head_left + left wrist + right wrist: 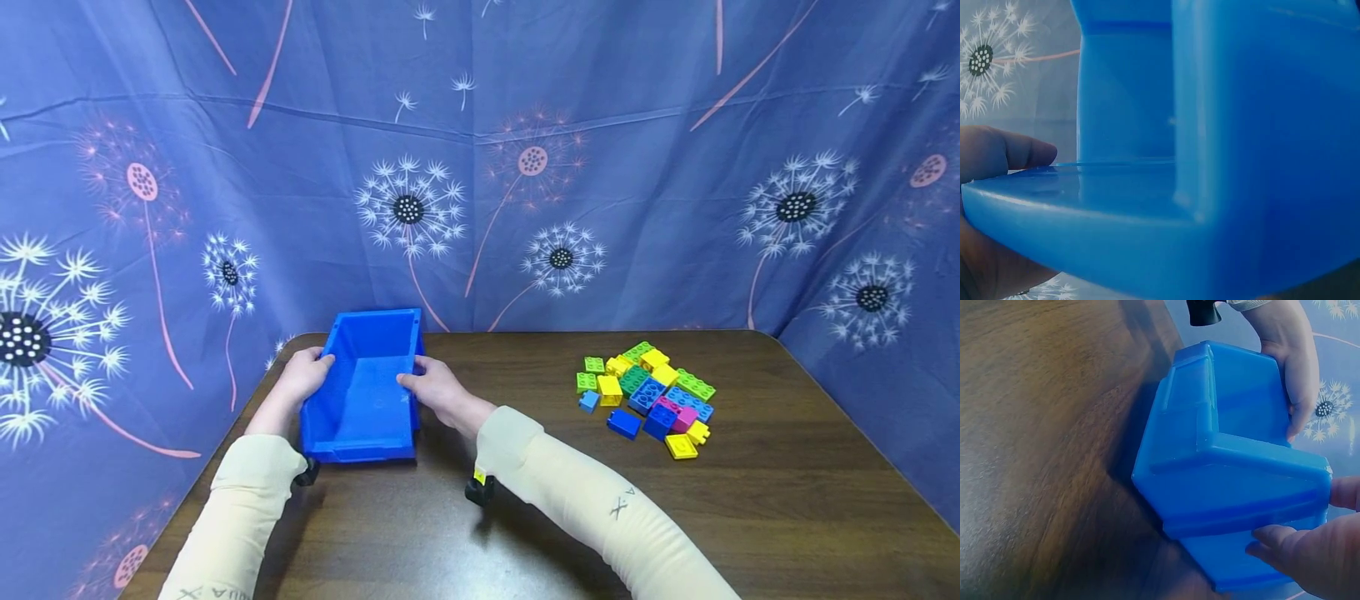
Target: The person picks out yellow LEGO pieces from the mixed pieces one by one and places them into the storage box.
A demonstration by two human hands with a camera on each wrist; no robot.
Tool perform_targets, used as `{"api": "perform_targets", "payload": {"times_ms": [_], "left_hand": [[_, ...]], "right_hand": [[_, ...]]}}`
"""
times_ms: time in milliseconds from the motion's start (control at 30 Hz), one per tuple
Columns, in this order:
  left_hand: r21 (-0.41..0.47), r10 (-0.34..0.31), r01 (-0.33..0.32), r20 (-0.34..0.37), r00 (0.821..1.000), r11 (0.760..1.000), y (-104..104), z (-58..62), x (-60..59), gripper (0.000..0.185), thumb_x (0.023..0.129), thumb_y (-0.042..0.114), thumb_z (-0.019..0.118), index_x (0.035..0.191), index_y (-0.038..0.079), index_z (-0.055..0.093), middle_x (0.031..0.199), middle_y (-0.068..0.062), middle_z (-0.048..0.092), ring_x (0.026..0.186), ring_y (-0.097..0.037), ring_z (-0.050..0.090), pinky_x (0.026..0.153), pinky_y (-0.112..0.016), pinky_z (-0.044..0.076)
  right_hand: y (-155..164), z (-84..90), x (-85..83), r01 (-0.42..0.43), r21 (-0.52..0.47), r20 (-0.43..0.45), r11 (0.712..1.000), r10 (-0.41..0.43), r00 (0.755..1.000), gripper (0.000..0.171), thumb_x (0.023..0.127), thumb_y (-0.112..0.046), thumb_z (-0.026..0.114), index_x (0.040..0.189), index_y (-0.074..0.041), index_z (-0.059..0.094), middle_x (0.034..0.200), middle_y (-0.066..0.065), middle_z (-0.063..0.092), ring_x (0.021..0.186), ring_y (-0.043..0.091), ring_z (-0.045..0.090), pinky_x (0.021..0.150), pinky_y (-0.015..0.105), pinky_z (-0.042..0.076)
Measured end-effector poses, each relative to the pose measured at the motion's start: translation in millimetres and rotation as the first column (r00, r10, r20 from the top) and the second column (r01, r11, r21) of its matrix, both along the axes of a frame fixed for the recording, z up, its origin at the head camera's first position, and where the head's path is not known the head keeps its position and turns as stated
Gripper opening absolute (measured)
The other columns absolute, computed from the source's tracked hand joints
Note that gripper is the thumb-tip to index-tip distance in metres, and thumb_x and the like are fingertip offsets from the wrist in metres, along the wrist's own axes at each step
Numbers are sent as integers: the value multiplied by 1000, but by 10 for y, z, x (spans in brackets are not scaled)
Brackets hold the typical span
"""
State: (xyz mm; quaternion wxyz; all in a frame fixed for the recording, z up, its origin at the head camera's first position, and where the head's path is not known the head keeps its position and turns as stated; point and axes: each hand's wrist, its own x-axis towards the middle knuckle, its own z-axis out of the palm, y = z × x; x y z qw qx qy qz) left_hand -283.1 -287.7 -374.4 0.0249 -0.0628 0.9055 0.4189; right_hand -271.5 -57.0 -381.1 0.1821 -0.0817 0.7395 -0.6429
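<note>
Gripping blue bin (365, 392) sides, left hand (303, 375), right hand (435, 390), wooden table (750, 500)

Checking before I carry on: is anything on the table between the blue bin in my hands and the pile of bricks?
Nothing visible. The blue bin, held by the left hand and right hand, is separated from the bricks only by bare table.

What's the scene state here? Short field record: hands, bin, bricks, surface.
left hand: grips the blue bin's left wall
right hand: grips its right wall
blue bin: upright on the table, nothing visible inside
bricks: loose pile of mixed colours, right of the bin, apart from it
table: dark wood
backdrop: blue dandelion-print cloth
</note>
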Motion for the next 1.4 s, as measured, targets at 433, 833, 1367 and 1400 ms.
{"api": "perform_targets", "payload": {"times_ms": [433,833,1367,1400], "left_hand": [[47,-16,15,24,1000,999,170,1,76,51,102,21,31,140,-13,27,135,-36,40,121,-51,45,96,-60,41],[87,-70,65,49,996,994,361,31,150,52,103,22,32,142,-11,25,136,-35,39,121,-51,45,93,-60,44],[96,-105,100,47,993,990,584,12,206,51,102,23,34,141,-10,27,137,-33,41,123,-48,45,96,-57,43],[89,-107,103,44,993,991,597,13,212,51,102,22,34,141,-11,28,136,-33,41,123,-48,46,96,-57,43]], "right_hand": [[243,6,50,-27,-25,24,999,27,999,58,94,-20,57,143,-1,33,140,17,46,126,32,50,102,47,42],[499,20,129,-22,-39,33,999,24,999,59,94,-19,58,144,0,32,143,19,41,128,33,47,104,47,40],[785,29,208,-23,-99,68,995,30,997,58,94,-13,56,144,2,29,145,24,37,130,37,43,106,51,35],[802,27,211,-24,-101,69,995,32,997,58,94,-13,56,144,3,28,145,24,36,130,37,43,106,51,35]]}}
